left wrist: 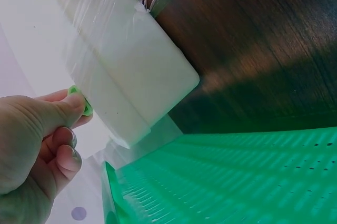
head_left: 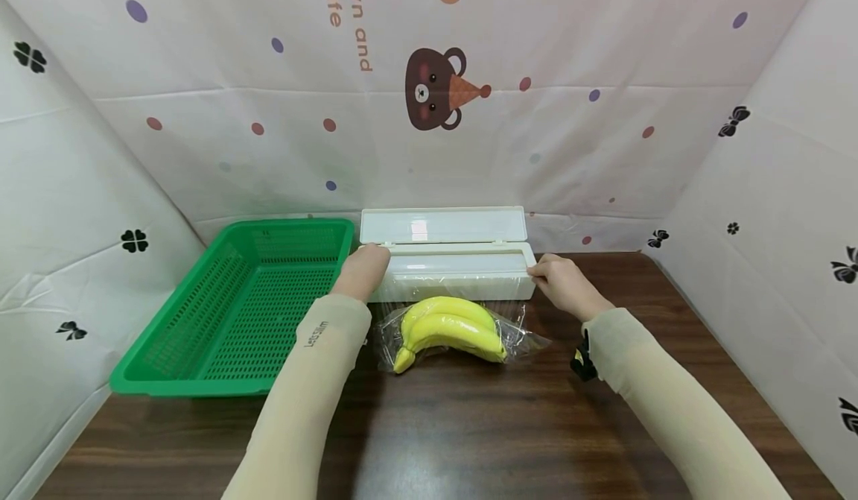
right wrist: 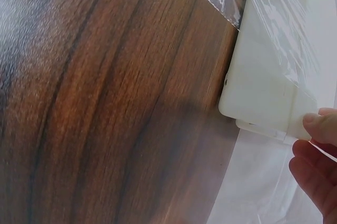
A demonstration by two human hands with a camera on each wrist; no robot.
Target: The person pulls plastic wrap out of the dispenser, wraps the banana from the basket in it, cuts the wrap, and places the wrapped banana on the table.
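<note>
A white cling film dispenser box (head_left: 462, 288) lies lengthwise by the back wall, its lid (head_left: 469, 226) raised. My left hand (head_left: 364, 267) is at the box's left end, thumb and fingers pinching a small green slider (left wrist: 87, 109) in the left wrist view. At the opposite end, my right hand (head_left: 566, 284) grips the box's corner between thumb and fingers. Clear cling film (head_left: 526, 342) runs from the box down over yellow bananas (head_left: 452, 328), which lie on the table just in front of it.
A green plastic basket (head_left: 194, 388) stands left of the box, close to my left forearm. The dark wooden table (head_left: 469, 440) is bounded by a patterned cloth (head_left: 570, 157) at the back and sides.
</note>
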